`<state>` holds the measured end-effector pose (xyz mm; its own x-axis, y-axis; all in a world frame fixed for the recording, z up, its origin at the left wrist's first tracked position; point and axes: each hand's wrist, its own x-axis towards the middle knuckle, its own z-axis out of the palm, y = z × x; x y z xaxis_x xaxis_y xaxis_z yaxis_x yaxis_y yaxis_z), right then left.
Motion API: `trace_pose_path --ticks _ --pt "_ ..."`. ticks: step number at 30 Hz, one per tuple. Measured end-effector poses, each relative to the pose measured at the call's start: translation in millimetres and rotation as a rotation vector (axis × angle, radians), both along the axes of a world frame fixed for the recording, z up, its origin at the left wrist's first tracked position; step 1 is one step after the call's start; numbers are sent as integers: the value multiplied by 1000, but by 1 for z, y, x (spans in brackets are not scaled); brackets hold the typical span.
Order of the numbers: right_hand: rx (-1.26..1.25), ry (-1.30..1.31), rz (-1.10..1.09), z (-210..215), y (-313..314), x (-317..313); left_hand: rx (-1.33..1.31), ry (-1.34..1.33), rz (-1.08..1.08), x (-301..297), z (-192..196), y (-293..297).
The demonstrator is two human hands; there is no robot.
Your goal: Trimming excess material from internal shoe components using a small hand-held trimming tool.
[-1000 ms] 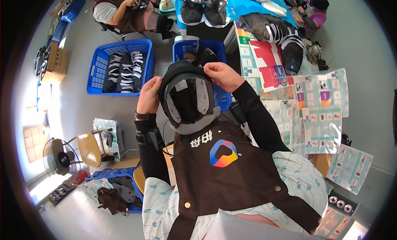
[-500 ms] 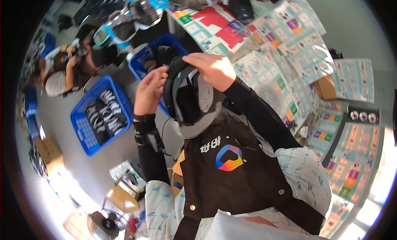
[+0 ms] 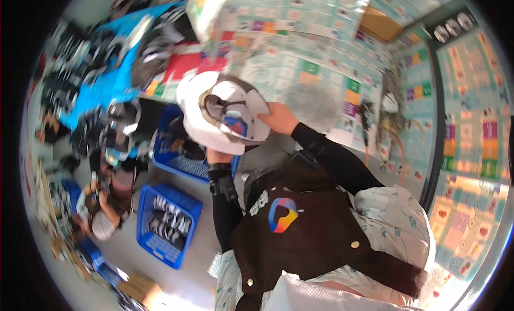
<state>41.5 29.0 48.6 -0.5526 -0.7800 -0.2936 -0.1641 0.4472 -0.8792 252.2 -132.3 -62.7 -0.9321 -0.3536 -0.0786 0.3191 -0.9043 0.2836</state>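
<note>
A white cap (image 3: 195, 110) with a dark band inside is held tilted in front of my apron, its hollow side partly showing. Inside it I see a blue and red patch (image 3: 235, 125). My right hand (image 3: 281, 119) grips the cap's right edge, thumb and fingers closed on the rim. Below the cap, my left hand (image 3: 218, 157) supports it; its fingers are mostly hidden behind the white material.
Two blue baskets stand on the floor at left, the nearer basket (image 3: 196, 210) holding dark-and-white items. A co-worker (image 3: 104, 214) sits beyond. A table with printed sheets (image 3: 326, 78) carries a clear plastic bag (image 3: 310, 105); a cardboard box (image 3: 380, 23) sits behind.
The view has swung right. The cap has turned over so its white outside and hollow show, and my left hand has moved from its upper edge to beneath it.
</note>
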Motion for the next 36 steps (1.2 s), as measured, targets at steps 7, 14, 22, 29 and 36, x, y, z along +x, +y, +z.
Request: trace_pose_path --ticks 7,14,22,29,36 --pt "22 -600 -400 -135 152 -92 -67 -880 185 -181 -63 78" --pt "-69 -1135 -692 -155 228 -151 -667 -1041 281 -329 -85 159" --pt "-84 -1291 -521 -212 208 -196 -1031 -911 159 -414 -102 139" --pt "-45 -652 -197 -237 233 -212 -1431 -1008 -135 -440 -132 116" --pt "722 660 -695 -205 343 -248 -1669 -1072 -173 -436 -138 94"
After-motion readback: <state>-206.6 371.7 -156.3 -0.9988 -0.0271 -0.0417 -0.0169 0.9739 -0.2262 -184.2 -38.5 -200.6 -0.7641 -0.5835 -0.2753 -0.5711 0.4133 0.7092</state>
